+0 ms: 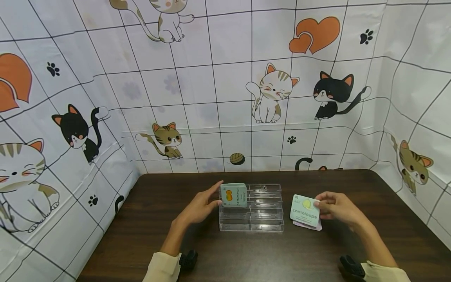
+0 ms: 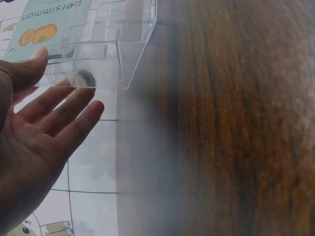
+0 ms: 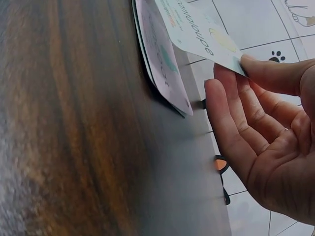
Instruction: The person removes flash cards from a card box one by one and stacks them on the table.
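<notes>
A clear plastic card rack (image 1: 266, 228) with stepped compartments stands on the table. Its upper left part holds a green persimmon card (image 1: 234, 195), with more card edges showing behind. My left hand (image 1: 201, 205) is at the rack's left side, fingers mostly straight; in the left wrist view its thumb (image 2: 37, 66) lies at the persimmon card's edge and the other fingers spread by the clear wall. To the right of the rack, my right hand (image 1: 336, 207) pinches a corner of a green cantaloupe card (image 1: 303, 213) between thumb and fingers. Under that card, a pinkish card (image 3: 162, 64) tops a small pile.
The dark wooden table (image 1: 246, 258) runs back to a white cloth backdrop (image 1: 229, 86) printed with cats, hearts and paws. The cloth also stands along the left and right sides. Black straps (image 1: 188, 259) sit on both wrists.
</notes>
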### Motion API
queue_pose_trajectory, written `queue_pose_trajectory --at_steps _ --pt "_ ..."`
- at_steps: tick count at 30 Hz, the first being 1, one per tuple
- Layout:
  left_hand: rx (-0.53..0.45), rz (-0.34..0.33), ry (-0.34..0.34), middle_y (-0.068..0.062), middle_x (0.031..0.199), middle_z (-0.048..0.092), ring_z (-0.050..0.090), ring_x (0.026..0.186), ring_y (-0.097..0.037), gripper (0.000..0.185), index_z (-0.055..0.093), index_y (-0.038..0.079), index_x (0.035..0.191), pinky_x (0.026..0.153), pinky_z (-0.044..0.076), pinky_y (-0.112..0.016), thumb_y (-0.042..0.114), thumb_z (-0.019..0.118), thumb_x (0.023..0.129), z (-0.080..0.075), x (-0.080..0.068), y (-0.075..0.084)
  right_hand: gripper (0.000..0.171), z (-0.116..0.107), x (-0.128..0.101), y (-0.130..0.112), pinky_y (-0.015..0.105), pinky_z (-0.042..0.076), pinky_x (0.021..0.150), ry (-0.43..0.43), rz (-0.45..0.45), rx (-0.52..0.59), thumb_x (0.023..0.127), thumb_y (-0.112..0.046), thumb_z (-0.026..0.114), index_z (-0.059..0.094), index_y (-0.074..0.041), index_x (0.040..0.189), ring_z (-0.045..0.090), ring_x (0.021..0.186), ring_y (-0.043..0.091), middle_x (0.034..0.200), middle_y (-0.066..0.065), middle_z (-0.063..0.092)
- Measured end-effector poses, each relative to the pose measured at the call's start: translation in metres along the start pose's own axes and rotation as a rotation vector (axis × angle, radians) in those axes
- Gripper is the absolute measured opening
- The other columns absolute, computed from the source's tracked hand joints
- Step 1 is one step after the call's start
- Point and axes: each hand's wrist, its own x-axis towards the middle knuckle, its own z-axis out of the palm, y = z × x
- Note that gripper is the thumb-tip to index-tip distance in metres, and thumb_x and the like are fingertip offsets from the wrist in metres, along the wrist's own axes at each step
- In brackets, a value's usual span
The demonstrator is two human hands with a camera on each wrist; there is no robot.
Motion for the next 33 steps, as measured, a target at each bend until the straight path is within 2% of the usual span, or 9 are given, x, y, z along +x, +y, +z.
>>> queue_pose_trajectory --at_steps 8,21,28,33 --pt "0.001 -0.014 0.006 -0.02 0.157 0.059 0.054 0.148 -0.044 0.072 0.03 0.018 0.171 0.12 0.041 -0.068 0.02 0.065 0.108 0.001 -0.0011 0.0004 0.033 0.0015 0.0014 0.0056 0.038 0.067 0.077 0.015 0.003 -0.037 0.108 -0.01 0.064 0.057 0.016 0.127 0.077 0.095 0.027 0.11 0.02 0.076" --pt "0.011 0.0 0.0 -0.019 0.156 0.059 0.055 0.147 -0.043 0.072 0.029 0.019 0.172 0.119 0.043 -0.066 0.02 0.065 0.109 -0.0005 -0.0018 0.0011 0.03 0.0071 0.0024 0.0009 0.032 0.065 0.067 0.109 -0.028 -0.276 0.102 -0.012 0.072 0.066 0.013 0.118 0.073 0.083 0.022 0.103 0.024 0.076" --pt "0.005 -0.001 0.0 -0.019 0.156 0.059 0.055 0.147 -0.043 0.072 0.03 0.018 0.171 0.119 0.043 -0.066 0.02 0.065 0.109 -0.0007 -0.0007 0.0016 0.027 0.0079 0.0023 0.0018 0.03 0.06 0.064 0.13 -0.051 -0.367 0.101 -0.014 0.073 0.069 0.008 0.115 0.069 0.078 0.019 0.101 0.018 0.076" --pt "0.005 -0.002 0.001 -0.019 0.156 0.059 0.055 0.147 -0.042 0.072 0.029 0.018 0.171 0.119 0.043 -0.066 0.021 0.065 0.109 -0.0003 -0.0003 0.001 0.024 0.009 0.0033 0.0009 0.033 0.049 0.065 0.154 -0.07 -0.448 0.1 -0.018 0.074 0.072 0.003 0.111 0.064 0.079 0.019 0.1 0.015 0.077"
